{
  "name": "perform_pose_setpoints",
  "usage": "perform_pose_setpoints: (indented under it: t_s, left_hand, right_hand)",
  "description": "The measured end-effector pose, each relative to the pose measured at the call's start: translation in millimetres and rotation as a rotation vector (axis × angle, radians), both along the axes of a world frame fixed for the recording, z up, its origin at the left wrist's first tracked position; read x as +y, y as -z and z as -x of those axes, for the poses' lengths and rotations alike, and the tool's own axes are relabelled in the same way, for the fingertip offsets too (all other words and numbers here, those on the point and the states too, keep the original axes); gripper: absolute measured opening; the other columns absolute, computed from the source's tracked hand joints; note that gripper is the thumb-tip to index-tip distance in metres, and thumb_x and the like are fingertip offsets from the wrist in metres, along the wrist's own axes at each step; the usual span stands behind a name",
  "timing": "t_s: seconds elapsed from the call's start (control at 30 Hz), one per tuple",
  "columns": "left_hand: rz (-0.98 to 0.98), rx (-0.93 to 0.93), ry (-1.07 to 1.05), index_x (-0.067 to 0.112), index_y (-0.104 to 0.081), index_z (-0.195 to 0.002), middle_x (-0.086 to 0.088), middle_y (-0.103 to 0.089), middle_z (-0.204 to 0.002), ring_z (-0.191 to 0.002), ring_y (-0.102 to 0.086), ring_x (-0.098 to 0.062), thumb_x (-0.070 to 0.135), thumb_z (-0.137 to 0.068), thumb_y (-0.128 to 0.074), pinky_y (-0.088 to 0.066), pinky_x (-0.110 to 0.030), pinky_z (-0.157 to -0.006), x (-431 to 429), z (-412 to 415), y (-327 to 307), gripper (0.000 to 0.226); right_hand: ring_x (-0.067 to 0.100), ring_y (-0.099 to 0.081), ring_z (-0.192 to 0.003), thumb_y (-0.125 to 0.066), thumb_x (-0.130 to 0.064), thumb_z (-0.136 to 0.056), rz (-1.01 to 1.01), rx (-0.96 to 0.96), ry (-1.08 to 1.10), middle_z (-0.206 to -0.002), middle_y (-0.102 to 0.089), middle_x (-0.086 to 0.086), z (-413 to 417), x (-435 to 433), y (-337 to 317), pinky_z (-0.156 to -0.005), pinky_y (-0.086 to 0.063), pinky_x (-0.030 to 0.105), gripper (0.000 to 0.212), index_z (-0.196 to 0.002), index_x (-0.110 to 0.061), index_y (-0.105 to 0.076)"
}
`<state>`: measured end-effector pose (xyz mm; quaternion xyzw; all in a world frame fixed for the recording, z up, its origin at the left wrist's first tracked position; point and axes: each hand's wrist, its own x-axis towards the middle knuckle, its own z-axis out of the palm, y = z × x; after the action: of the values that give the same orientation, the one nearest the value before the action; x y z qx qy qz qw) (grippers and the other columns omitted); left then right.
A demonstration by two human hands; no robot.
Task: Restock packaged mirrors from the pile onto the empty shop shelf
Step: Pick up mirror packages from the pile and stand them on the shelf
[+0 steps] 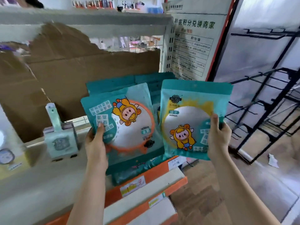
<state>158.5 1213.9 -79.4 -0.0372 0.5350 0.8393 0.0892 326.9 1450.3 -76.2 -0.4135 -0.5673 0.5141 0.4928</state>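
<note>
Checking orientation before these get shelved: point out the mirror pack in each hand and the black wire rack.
Orange-ring mirror pack [129,124]: head view, on its white circle; held upside down.
Yellow-ring mirror pack [186,120]: head view, on its white circle; upright.
Black wire rack [266,111]: head view, on a bar.

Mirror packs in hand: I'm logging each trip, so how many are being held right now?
2. The left hand holds an upside-down orange-ringed pack; the right hand holds an upright yellow-ringed pack. More could be hidden behind either.
</note>
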Motion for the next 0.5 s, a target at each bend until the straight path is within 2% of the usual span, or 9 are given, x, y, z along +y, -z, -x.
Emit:
perform_pose_setpoints:
  t_s: [0.07,0.2,0.3,0.4,0.5]
  left_hand:
    - [0.005,0.008,-0.071,0.022,-0.058,-0.111,0.009,-0.066,-0.099,-0.092,-0.064,-0.013,0.027,-0.091,-0.059,-0.049,-0.028,-0.072,6,-5,2,0.021]
    - [0.024,0.002,-0.182,0.016,-0.055,-0.124,0.006,-0.067,-0.102,-0.088,-0.065,-0.012,0.027,-0.090,-0.060,-0.050,-0.028,-0.067,13,-17,5,0.035]
    - [0.062,0.003,-0.252,0.016,-0.051,-0.131,0.004,-0.065,-0.111,-0.094,-0.064,-0.014,0.031,-0.089,-0.060,-0.051,-0.029,-0.070,14,-24,8,0.046]
    - [0.082,-0.004,-0.313,0.016,-0.054,-0.127,0.006,-0.065,-0.108,-0.097,-0.063,-0.015,0.030,-0.088,-0.061,-0.051,-0.033,-0.081,15,-25,10,0.042]
    - [0.112,0.004,-0.343,0.017,-0.057,-0.121,0.000,-0.064,-0.113,-0.106,-0.061,-0.021,0.027,-0.088,-0.062,-0.047,-0.041,-0.094,16,-24,10,0.035]
  right_hand:
    - [0.005,-0.047,-0.043,-0.049,-0.044,-0.093,0.009,-0.018,-0.080,-0.061,-0.049,-0.003,9,18,-2,-0.040,-0.038,0.020,0.035,-0.069,-0.018,-0.047]
    - [0.001,-0.039,-0.032,-0.047,-0.044,-0.094,-0.005,-0.071,-0.221,-0.056,-0.042,-0.002,23,45,0,-0.033,-0.033,0.017,0.039,-0.067,-0.017,-0.043]
    - [0.011,-0.035,-0.039,-0.047,-0.047,-0.092,-0.008,-0.098,-0.308,-0.055,-0.036,0.000,35,60,7,-0.033,-0.028,0.019,0.042,-0.065,-0.016,-0.039]
    - [0.009,-0.028,-0.039,-0.046,-0.047,-0.093,-0.005,-0.103,-0.358,-0.053,-0.031,-0.002,47,70,13,-0.036,-0.024,0.022,0.044,-0.063,-0.017,-0.035]
    - [0.003,-0.031,-0.035,-0.045,-0.041,-0.096,-0.076,-0.118,-0.397,-0.051,-0.036,-0.003,58,77,21,-0.035,-0.026,0.019,0.040,-0.062,-0.020,-0.040]
